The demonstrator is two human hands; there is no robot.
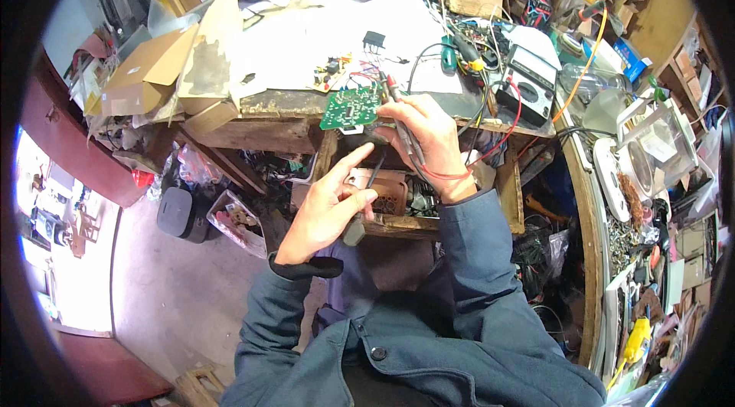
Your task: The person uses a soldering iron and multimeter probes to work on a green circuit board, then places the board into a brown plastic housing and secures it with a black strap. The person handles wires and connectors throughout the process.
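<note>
My right hand (425, 135) grips a green circuit board (349, 108) by its right edge, just past the front of the wooden workbench (276, 104), and also pinches a red test probe (394, 91) whose red lead (501, 135) loops back to a grey multimeter (527, 85). My left hand (328, 204) is lower and nearer my body, closed on a slim dark tool (367, 189) with a grey handle, its tip pointing up toward the board. Both blue sleeves enter from below.
Papers, loose wires and small parts cover the bench top. Cardboard boxes (149, 70) pile at its left and back. An open wooden drawer (398, 192) with a brown motor part sits under the hands. Cluttered shelves (658, 177) stand at right; a dark bin (182, 212) rests on the floor.
</note>
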